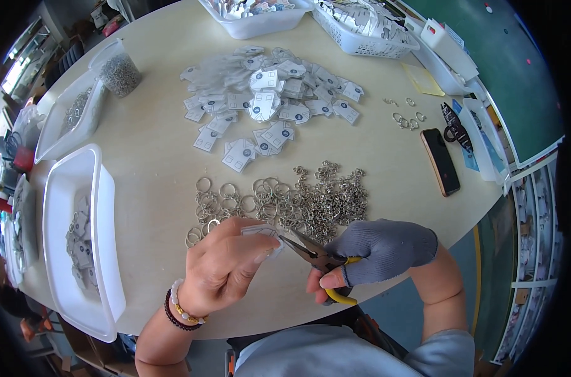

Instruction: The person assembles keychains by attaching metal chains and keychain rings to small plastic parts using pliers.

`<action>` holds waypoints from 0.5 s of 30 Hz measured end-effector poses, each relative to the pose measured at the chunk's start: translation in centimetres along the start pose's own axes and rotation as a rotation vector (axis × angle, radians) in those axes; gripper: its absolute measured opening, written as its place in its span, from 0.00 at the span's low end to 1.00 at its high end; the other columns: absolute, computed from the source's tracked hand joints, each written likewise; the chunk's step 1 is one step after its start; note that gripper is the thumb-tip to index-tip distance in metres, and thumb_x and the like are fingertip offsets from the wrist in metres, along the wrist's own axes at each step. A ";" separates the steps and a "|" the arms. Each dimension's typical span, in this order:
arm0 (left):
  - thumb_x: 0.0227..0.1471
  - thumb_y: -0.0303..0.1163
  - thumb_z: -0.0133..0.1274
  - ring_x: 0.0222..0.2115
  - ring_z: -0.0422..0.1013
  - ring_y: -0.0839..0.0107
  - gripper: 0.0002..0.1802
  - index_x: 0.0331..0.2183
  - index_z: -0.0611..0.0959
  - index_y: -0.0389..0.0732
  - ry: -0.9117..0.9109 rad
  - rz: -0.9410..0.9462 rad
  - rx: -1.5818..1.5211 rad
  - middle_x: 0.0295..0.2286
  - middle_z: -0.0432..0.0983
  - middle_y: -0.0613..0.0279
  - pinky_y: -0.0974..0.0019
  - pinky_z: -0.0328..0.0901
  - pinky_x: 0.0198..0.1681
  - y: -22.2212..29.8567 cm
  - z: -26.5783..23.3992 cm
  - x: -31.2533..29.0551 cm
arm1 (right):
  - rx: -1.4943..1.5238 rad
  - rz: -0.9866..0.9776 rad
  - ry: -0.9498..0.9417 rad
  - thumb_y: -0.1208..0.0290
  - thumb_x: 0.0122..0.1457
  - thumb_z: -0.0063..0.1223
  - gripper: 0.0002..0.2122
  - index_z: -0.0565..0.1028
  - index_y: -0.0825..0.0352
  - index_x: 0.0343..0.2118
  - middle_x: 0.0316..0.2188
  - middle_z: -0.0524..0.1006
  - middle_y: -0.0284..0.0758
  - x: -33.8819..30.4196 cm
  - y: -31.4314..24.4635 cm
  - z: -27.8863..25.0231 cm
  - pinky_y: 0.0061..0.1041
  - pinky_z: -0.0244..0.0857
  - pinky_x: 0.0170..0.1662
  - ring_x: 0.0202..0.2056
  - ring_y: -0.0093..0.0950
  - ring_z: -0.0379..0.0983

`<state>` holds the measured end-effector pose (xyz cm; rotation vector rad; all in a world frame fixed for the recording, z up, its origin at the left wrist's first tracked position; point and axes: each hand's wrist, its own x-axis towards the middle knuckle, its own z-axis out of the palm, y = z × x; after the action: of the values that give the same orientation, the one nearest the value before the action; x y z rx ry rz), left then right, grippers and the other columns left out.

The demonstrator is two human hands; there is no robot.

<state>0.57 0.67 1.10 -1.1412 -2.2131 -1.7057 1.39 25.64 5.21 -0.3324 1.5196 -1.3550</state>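
Here, the left hand (225, 264) pinches a small clear tag (263, 232) while the gloved right hand (373, 254) grips yellow-handled pliers (313, 251) near the pile of metal rings (279, 201).

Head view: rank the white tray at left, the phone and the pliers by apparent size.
1. White tray, clearly largest.
2. and 3. Phone and pliers look about alike; the pliers sit nearer the camera and are partly hidden by the right hand, so unranked.
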 end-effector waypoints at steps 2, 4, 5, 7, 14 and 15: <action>0.49 0.17 0.53 0.29 0.74 0.59 0.08 0.35 0.80 0.35 -0.008 0.071 0.068 0.28 0.76 0.53 0.65 0.70 0.31 0.0 -0.2 0.0 | -0.054 -0.007 -0.007 0.68 0.61 0.50 0.12 0.77 0.73 0.41 0.31 0.81 0.33 0.0 -0.4 0.0 0.18 0.67 0.41 0.33 0.19 0.75; 0.49 0.17 0.53 0.29 0.75 0.58 0.09 0.35 0.80 0.35 -0.042 0.109 0.093 0.29 0.77 0.53 0.65 0.70 0.31 -0.2 -0.7 0.1 | -0.127 0.078 0.026 0.68 0.61 0.51 0.12 0.77 0.72 0.40 0.31 0.81 0.32 -0.1 -1.0 0.1 0.19 0.67 0.40 0.32 0.19 0.75; 0.48 0.17 0.53 0.30 0.75 0.58 0.09 0.35 0.81 0.35 -0.076 0.146 0.118 0.30 0.77 0.52 0.65 0.70 0.30 -0.3 -0.9 0.1 | -0.125 0.078 0.028 0.68 0.61 0.51 0.12 0.77 0.72 0.40 0.31 0.81 0.32 -0.1 -0.8 -0.1 0.19 0.67 0.40 0.32 0.19 0.75; 0.48 0.17 0.53 0.29 0.75 0.58 0.10 0.35 0.81 0.35 -0.100 0.149 0.120 0.30 0.77 0.51 0.65 0.70 0.30 -0.3 -1.0 0.1 | -0.147 0.089 0.007 0.66 0.61 0.51 0.12 0.78 0.71 0.39 0.31 0.81 0.32 0.0 -0.4 -0.6 0.19 0.67 0.39 0.31 0.19 0.75; 0.43 0.17 0.54 0.26 0.74 0.60 0.12 0.35 0.81 0.35 -0.101 0.182 0.092 0.31 0.76 0.51 0.66 0.70 0.27 0.1 -0.6 -0.2 | -0.157 0.069 0.015 0.63 0.59 0.53 0.12 0.79 0.68 0.37 0.28 0.81 0.29 -0.8 -0.1 -0.7 0.17 0.67 0.37 0.30 0.17 0.75; 0.43 0.17 0.54 0.26 0.74 0.60 0.12 0.35 0.81 0.35 -0.105 0.181 0.094 0.31 0.76 0.51 0.66 0.70 0.27 0.1 -0.6 -0.2 | -0.215 0.065 0.056 0.62 0.59 0.54 0.12 0.79 0.67 0.36 0.27 0.81 0.28 -1.1 -0.1 -0.6 0.17 0.67 0.36 0.29 0.17 0.75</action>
<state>0.56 0.08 1.32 -1.3890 -2.1463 -1.4881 1.35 26.77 5.75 -0.3786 1.7127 -1.1614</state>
